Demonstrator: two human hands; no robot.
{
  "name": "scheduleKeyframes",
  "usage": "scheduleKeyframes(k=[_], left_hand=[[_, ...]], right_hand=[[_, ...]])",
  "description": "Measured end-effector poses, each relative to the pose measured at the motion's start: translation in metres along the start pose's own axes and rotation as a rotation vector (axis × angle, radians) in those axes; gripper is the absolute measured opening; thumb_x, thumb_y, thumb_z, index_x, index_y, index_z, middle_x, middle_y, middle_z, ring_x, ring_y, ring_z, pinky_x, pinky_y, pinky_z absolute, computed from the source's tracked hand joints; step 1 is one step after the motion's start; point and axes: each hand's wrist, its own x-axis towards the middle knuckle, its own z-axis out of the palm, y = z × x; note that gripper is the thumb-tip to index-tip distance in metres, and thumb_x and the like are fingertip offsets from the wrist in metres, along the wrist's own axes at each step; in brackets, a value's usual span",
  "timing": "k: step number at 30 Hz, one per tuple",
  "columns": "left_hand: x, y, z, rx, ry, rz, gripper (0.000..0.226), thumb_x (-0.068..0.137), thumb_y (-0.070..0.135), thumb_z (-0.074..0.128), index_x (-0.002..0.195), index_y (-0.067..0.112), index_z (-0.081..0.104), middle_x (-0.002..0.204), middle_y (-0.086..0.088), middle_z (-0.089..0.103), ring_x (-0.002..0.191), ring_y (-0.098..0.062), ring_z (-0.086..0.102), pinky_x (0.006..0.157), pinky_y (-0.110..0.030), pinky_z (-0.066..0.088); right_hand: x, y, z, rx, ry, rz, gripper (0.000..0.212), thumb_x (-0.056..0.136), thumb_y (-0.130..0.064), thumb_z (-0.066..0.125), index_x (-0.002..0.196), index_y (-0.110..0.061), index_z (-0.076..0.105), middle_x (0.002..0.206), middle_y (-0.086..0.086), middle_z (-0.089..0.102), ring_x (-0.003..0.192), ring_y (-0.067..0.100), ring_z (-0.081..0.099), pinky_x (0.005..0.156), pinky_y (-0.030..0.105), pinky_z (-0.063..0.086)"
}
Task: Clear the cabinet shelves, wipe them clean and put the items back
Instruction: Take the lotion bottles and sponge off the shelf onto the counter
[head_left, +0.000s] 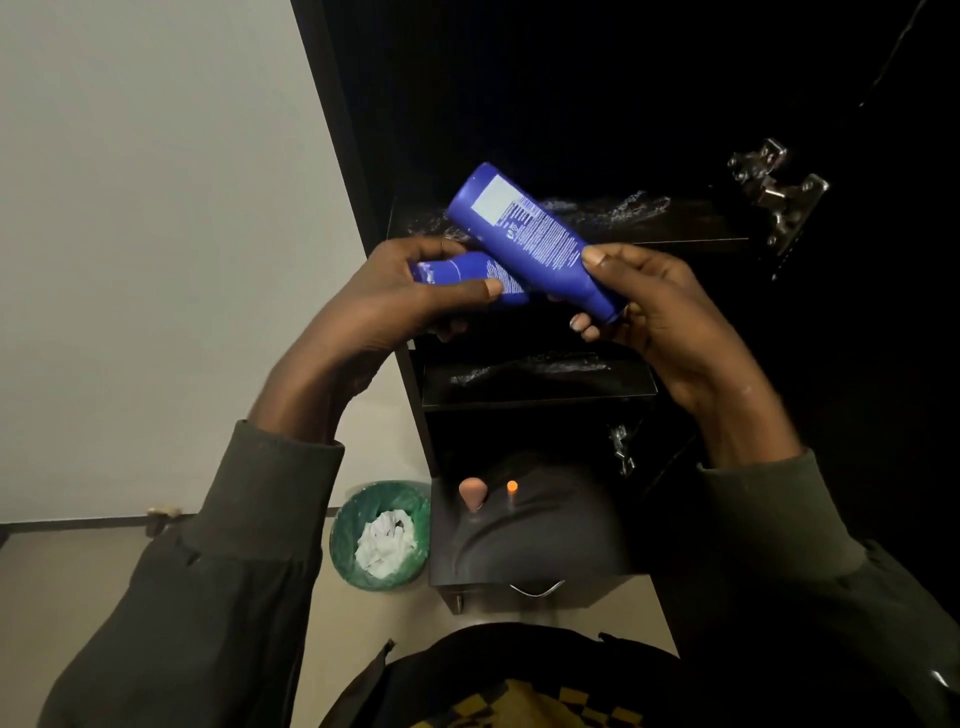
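Two blue lotion bottles held in front of the open dark cabinet (571, 78), level with the upper shelf (649, 221).

Left hand (410, 291): fingers curled round the smaller blue bottle (457, 275), thumb pressed along its front face. Bottle lying roughly horizontal, mostly hidden inside the grip.

Right hand (654, 301): thumb and curled fingers pinching the larger blue bottle (524, 234) near its cap end. Bottle tilted, flat base pointing up and left toward the shelf, white back label facing the camera. The two bottles crossing, apparently touching where the larger one passes over the smaller.

Upper shelf and lower shelf (540, 382): glossy streaks on both, likely moisture from wiping. Judged stage: shelves wiped, items going back.

Handling notes (judgement):
- Rigid-walled plastic, slightly squeezable; not fragile. Weight dependent on fill level, not determinable here.
- Smooth surface, likely slippery on a damp shelf or with damp fingers. Grip around the mid-body, across the flatter faces, preferred over a cap-end pinch, which lets the long body swing.
- Larger bottle: stand on the flat base, release only once steady.
- Set down one bottle at a time to avoid knocking the other.

Below: a dark unit carrying a small peach cone-shaped item (472, 493) and an orange-tipped stick (512, 491). On the floor beside it, a green waste bin (382, 535) with crumpled white paper inside.
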Motion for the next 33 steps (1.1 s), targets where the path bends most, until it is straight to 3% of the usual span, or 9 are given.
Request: scheduleKeyframes(k=[2,3,6,10,17,21,24,29,33], left_hand=[[-0.001,-0.001,0.001,0.055,0.032,0.038,0.024,0.08,0.02,0.078,0.102,0.017,0.072,0.099,-0.01,0.075,0.086,-0.031,0.068,0.076,-0.034,0.057],[-0.001,-0.002,0.002,0.07,0.042,0.055,0.02,0.08,0.019,0.079,0.098,0.017,0.073,0.097,-0.011,0.076,0.08,-0.026,0.067,0.07,-0.029,0.055],[-0.002,-0.005,0.008,0.05,0.08,0.082,0.013,0.079,0.022,0.08,0.09,0.02,0.073,0.085,0.0,0.076,0.07,-0.006,0.066,0.055,-0.014,0.046],[-0.004,-0.008,0.013,-0.019,0.142,0.122,0.006,0.083,0.029,0.074,0.083,0.029,0.068,0.078,0.015,0.074,0.072,0.004,0.069,0.053,-0.007,0.046],[-0.001,-0.029,0.014,-0.051,0.124,0.165,0.026,0.088,0.029,0.07,0.111,0.02,0.068,0.106,0.006,0.074,0.098,-0.007,0.071,0.068,-0.019,0.055],[0.001,-0.047,0.017,-0.081,0.105,0.159,0.022,0.092,0.024,0.065,0.114,0.021,0.065,0.107,0.006,0.073,0.098,-0.006,0.07,0.069,-0.018,0.056],[0.004,-0.062,0.019,-0.103,0.085,0.149,0.033,0.093,0.02,0.064,0.125,0.02,0.058,0.115,0.0,0.07,0.104,-0.012,0.069,0.068,-0.018,0.056],[0.004,-0.087,0.022,-0.107,0.077,0.107,0.037,0.094,0.018,0.062,0.129,0.025,0.053,0.11,0.006,0.066,0.098,-0.006,0.067,0.063,-0.016,0.054],[0.006,-0.108,0.027,-0.091,0.085,0.086,0.038,0.094,0.017,0.062,0.128,0.025,0.049,0.111,0.001,0.063,0.102,-0.013,0.065,0.068,-0.022,0.059]], right_hand=[[0.0,0.005,0.003,0.002,-0.02,0.012,0.016,0.097,-0.024,0.057,0.106,-0.015,0.066,0.085,0.007,0.074,0.06,0.016,0.064,0.061,0.025,0.053],[0.001,0.007,0.004,-0.005,-0.033,0.016,0.02,0.097,-0.025,0.056,0.111,-0.013,0.065,0.089,0.007,0.074,0.063,0.017,0.065,0.062,0.026,0.054],[0.0,0.012,0.008,0.001,-0.088,0.033,0.025,0.097,-0.023,0.057,0.12,-0.013,0.061,0.099,0.008,0.074,0.071,0.021,0.07,0.065,0.029,0.056],[-0.001,0.021,0.01,-0.013,-0.145,0.053,0.035,0.091,-0.016,0.065,0.126,-0.013,0.059,0.111,0.01,0.073,0.097,0.028,0.071,0.089,0.041,0.053],[-0.005,0.032,0.011,0.016,-0.169,0.087,0.044,0.088,-0.003,0.066,0.129,-0.012,0.054,0.115,0.008,0.072,0.103,0.019,0.07,0.082,0.032,0.058],[-0.008,0.043,0.01,0.008,-0.147,0.095,0.056,0.084,0.003,0.068,0.134,-0.015,0.049,0.118,0.009,0.07,0.107,0.021,0.069,0.086,0.038,0.058],[-0.009,0.053,0.012,0.052,-0.137,0.14,0.057,0.083,0.006,0.068,0.134,-0.013,0.049,0.119,0.013,0.069,0.106,0.024,0.069,0.082,0.04,0.059],[-0.008,0.074,0.014,0.07,-0.11,0.22,0.045,0.09,-0.009,0.067,0.132,-0.012,0.052,0.115,0.009,0.071,0.1,0.022,0.072,0.076,0.036,0.061],[-0.006,0.094,0.012,0.058,-0.065,0.262,0.041,0.089,-0.014,0.069,0.128,-0.011,0.056,0.115,0.009,0.072,0.099,0.02,0.072,0.078,0.034,0.061]])
